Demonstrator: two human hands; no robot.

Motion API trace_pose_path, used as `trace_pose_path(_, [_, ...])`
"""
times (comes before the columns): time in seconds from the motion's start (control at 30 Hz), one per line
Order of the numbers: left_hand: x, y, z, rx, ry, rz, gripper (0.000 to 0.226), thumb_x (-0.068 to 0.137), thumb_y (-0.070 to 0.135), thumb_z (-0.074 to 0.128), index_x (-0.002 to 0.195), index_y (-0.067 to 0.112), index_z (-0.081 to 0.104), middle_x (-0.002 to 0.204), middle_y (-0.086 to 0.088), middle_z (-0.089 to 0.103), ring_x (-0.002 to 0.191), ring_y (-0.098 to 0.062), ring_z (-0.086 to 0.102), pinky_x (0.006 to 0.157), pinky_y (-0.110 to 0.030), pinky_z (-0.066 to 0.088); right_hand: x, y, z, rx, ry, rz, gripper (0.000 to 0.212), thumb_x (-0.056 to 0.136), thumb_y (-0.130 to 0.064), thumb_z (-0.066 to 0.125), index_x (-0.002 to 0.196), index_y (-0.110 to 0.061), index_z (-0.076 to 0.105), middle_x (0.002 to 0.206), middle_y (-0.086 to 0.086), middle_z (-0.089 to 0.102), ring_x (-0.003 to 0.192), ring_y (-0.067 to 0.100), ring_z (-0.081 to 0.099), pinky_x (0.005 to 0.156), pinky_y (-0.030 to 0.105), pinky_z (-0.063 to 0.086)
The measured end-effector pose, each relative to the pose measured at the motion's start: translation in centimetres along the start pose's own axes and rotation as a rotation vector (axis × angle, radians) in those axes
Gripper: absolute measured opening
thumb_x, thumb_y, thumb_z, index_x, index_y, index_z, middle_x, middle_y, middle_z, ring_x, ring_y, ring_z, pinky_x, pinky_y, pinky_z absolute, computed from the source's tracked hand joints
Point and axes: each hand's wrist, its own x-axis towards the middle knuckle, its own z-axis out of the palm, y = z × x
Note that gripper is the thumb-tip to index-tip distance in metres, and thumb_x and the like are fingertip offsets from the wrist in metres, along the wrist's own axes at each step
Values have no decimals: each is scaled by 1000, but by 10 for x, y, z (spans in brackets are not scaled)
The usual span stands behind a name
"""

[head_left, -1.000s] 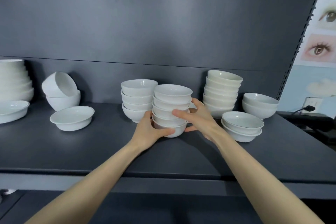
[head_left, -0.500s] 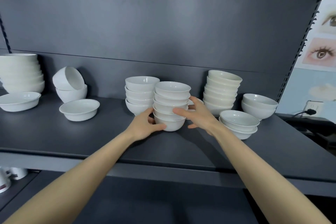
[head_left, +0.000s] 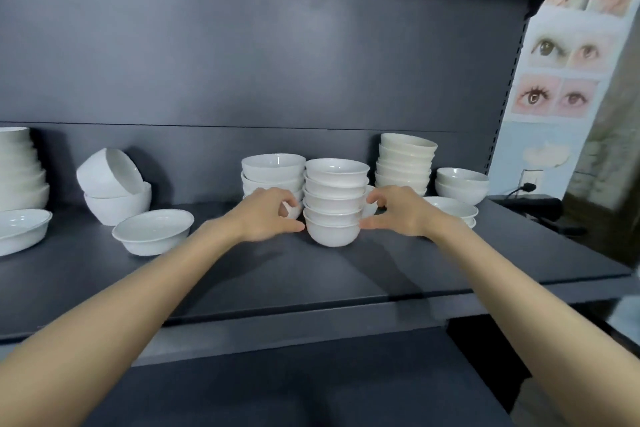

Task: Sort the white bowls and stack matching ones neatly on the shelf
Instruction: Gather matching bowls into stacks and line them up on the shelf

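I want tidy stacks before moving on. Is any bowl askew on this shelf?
Yes. At the left, a tipped bowl lies on its side atop an upright bowl, not nested in it.

The middle stack (head_left: 334, 198) holds five bowls. The rear stack (head_left: 272, 170) behind it shows four. Right of it stand a cream stack (head_left: 405, 163) of about six and two pairs (head_left: 460, 182) (head_left: 452, 207). Left of it sit a tilted pair (head_left: 114, 189), two shallow bowls (head_left: 152, 232) (head_left: 20, 232) and a cropped stack (head_left: 19, 170).
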Motion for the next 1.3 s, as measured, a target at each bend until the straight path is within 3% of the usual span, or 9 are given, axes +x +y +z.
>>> trace_pose_path(0.13, [-10,-23,-40,139,0,124,49,84,37,69,127,19,55,115,-2,58,111,-20,53,92,-29,42,-17,-41,0,-65,64,55,52,86,-36,69,130,-12,53,123,9,55,107,23,52,92,34,45])
trace_pose_path(0.33, [-17,-65,-91,264,62,266,54,84,42,66,132,22,51,133,0,56,121,-24,51,100,-41,42,-23,-108,10,-117,162,105,55,86,-40,68,133,-16,52,132,8,55,115,26,53,96,39,46])
trace_pose_path(0.57, [-18,-96,-117,270,101,334,60,87,42,64,139,22,42,136,-3,50,124,-23,46,99,-35,39,1,-160,24,-105,220,102,51,86,-38,68,131,-16,54,131,9,57,115,26,53,92,39,46])
trace_pose_path(0.7, [-7,-113,-113,200,55,326,69,84,45,67,143,22,36,139,-2,47,128,-22,43,102,-36,38,15,-170,33,-107,240,96,54,88,-36,67,134,-12,52,123,7,62,115,25,55,82,29,37])
trace_pose_path(0.8, [8,-126,-107,107,14,294,80,80,45,71,145,21,32,145,-3,41,134,-20,38,107,-38,36,28,-173,40,-70,262,84,56,87,-36,69,134,-12,50,115,8,65,115,25,54,90,33,43])
trace_pose_path(1.07, [54,-145,-85,-187,-169,146,106,70,37,84,151,20,18,150,-6,36,134,-17,40,99,-25,36,59,-172,54,-74,283,41,64,87,-40,68,140,-13,43,136,10,50,116,26,50,89,30,39])
trace_pose_path(1.2, [75,-147,-75,-268,-265,102,116,66,35,87,152,21,11,151,-5,34,133,-18,43,106,-30,38,68,-169,58,-76,301,30,65,88,-38,67,142,-12,41,144,8,44,127,25,44,96,28,35])
trace_pose_path(1.3, [88,-147,-67,-308,-341,104,112,63,33,89,149,21,18,142,0,42,126,-18,48,107,-34,40,74,-169,59,-71,317,40,66,89,-38,66,142,-10,40,147,8,41,131,25,41,100,28,34])
